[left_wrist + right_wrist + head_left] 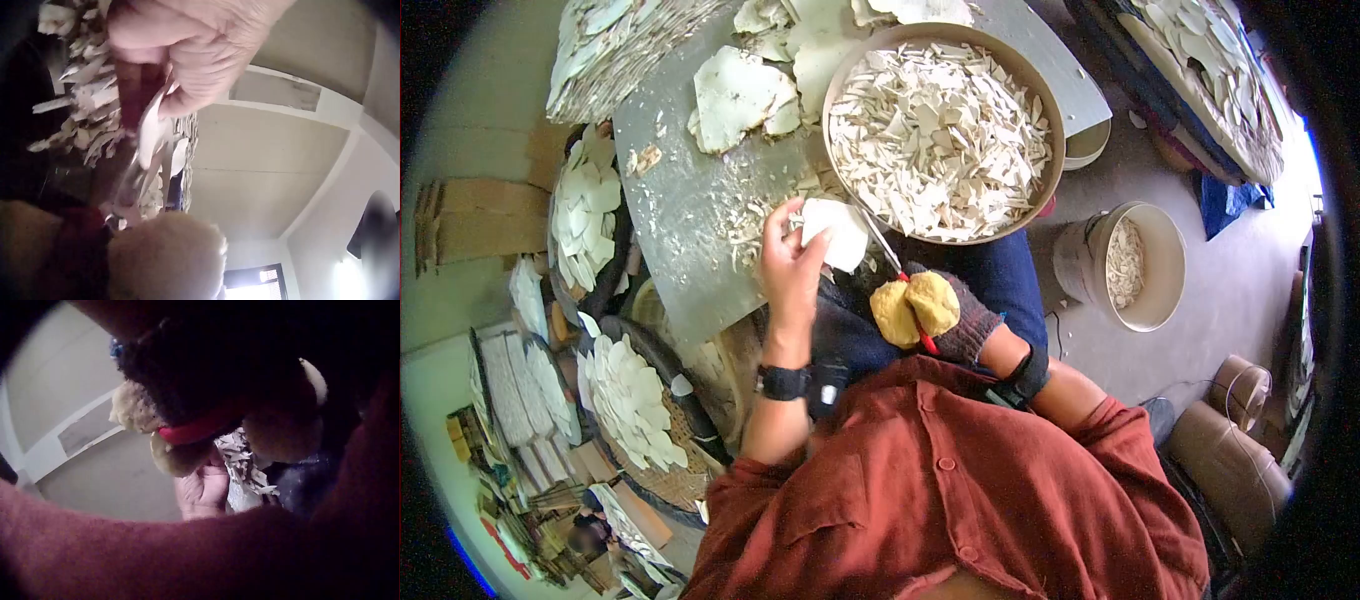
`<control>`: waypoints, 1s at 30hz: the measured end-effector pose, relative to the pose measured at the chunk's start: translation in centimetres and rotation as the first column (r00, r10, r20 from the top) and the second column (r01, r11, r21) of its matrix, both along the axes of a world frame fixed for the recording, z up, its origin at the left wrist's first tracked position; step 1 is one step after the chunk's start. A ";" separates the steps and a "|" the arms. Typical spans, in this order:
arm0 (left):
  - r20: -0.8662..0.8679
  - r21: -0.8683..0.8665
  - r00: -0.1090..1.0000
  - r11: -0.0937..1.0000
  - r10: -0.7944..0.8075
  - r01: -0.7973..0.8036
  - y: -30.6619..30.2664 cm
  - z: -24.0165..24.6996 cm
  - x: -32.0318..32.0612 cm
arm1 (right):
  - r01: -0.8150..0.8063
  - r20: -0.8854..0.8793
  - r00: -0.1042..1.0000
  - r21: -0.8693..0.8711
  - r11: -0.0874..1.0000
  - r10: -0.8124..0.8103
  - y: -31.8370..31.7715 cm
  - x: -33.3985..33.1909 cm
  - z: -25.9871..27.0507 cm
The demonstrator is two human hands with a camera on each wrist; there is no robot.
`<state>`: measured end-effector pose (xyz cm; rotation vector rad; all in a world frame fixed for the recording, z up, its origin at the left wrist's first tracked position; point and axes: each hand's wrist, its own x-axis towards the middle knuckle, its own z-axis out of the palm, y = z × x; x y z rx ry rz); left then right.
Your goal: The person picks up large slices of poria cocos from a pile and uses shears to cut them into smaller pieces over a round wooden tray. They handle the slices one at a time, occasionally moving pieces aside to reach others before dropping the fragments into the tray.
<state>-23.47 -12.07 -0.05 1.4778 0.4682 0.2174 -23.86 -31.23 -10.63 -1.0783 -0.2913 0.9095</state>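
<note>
My bare left hand (792, 275) pinches a thin, flat white piece (837, 235) between thumb and fingers, over the table's near edge. My right hand (968, 312), in a dark knit glove with thick yellow padding (935, 303) at the fingers, grips red-handled scissors (886, 248). Their blades lie along the right edge of the white piece. In the left wrist view the piece (149, 134) is seen nearly edge-on, above the blurred blades. The right wrist view is dark; the red handle (194, 430) shows under the glove, and the blades are hidden there.
A round tray (1055, 170) heaped with white slivers stands just ahead. The metal table (685, 200) bears scraps and larger white slabs (740, 98). At right, a bucket (1085, 260) lies tilted with slivers inside. Baskets of white pieces (628, 400) stand at left.
</note>
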 end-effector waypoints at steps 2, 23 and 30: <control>0.074 -0.046 0.988 0.990 0.133 -0.130 -0.7 -1.0 -0.2 | -0.026 0.391 0.916 -0.154 0.988 0.085 0.1 -0.1 0.5; -0.014 -0.115 0.989 0.983 -0.147 0.144 1.1 0.9 -2.0 | -0.083 -0.026 0.996 0.204 0.976 0.090 1.8 0.6 2.4; 0.115 0.033 0.993 0.999 -0.015 0.011 2.2 -0.3 -2.8 | -0.062 -0.305 0.921 0.498 0.865 0.242 2.5 1.7 2.1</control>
